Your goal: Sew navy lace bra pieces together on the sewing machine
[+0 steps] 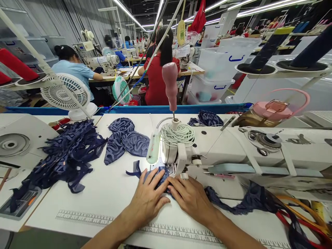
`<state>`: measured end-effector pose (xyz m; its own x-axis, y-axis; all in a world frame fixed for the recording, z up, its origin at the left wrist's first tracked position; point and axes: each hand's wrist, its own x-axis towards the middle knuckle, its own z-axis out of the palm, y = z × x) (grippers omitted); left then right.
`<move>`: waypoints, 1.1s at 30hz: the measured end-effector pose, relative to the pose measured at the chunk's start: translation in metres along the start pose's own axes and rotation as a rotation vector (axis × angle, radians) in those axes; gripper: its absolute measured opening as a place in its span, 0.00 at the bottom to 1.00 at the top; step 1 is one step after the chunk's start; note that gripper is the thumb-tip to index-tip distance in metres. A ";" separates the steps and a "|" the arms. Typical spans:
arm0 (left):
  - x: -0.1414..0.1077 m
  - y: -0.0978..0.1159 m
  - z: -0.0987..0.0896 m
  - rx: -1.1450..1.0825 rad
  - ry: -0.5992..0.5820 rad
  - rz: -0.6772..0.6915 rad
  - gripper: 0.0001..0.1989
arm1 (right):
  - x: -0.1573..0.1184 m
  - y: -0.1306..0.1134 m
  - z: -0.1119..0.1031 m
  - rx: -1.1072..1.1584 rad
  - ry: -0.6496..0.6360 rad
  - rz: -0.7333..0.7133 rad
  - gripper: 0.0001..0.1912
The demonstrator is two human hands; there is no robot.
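My left hand lies on a navy patterned fabric piece, fingers spread and stretched toward the needle area. A loose navy strip sticks out to its left. My right hand is beside it, with fingers close together and bent over the near edge of the same piece; its thumb is hidden. Both hands are just in front of the white sewing machine, whose presser foot is partly hidden. From under the right forearm's side, a navy lace strip trails off to the right.
Navy fabric cups lie left of the needle, and a navy fabric heap lies farther left. A printed ruler runs along the front edge. Scissors with red handles are at right. A white fan stands behind; people sew beyond.
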<state>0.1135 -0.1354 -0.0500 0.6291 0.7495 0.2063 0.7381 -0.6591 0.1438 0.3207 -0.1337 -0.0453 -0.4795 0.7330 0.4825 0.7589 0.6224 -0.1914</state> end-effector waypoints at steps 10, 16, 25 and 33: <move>0.002 0.000 -0.003 -0.007 0.007 -0.004 0.25 | -0.003 0.000 0.007 -0.012 0.021 0.001 0.13; -0.008 0.001 -0.007 0.093 0.028 -0.040 0.26 | -0.003 0.000 0.007 -0.046 0.007 -0.036 0.14; -0.061 -0.003 -0.031 0.356 0.165 -0.349 0.24 | 0.007 -0.001 -0.001 -0.117 0.107 -0.212 0.17; -0.019 -0.085 -0.078 0.017 0.328 -0.612 0.11 | 0.029 -0.028 -0.023 0.043 0.037 -0.180 0.13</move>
<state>0.0193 -0.0986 0.0094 -0.0056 0.9270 0.3751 0.9420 -0.1210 0.3130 0.2955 -0.1364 -0.0062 -0.5886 0.5988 0.5432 0.6426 0.7542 -0.1350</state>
